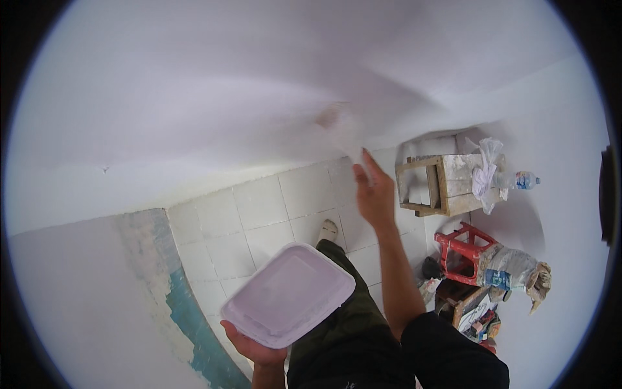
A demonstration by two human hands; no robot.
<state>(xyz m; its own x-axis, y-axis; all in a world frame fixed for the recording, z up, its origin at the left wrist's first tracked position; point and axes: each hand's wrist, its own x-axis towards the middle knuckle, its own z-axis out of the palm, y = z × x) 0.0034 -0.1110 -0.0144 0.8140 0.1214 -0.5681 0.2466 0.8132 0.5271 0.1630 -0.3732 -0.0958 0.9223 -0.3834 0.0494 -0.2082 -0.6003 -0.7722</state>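
My left hand (253,345) grips the near left corner of a rectangular plastic tub (328,260), tilted slightly in front of my legs. Pale lilac paint (285,293) coats the inside and its rim; how deep it is I cannot tell. Up ahead, my right hand (377,198) is closed around the pale handle of a paintbrush (338,123), smeared by motion. Its brownish bristles are at the wall (214,84), which is a pale whitish lilac. Whether they touch the surface is too blurred to say.
A wooden crate (447,185) at the right bears a plastic bag (487,172) and a water bottle (526,180). Nearer are a red stool (468,249) with a sack (508,267) and a cluttered box (476,318). Peeling turquoise paint (194,321) marks the left wall above the tiled floor (259,201).
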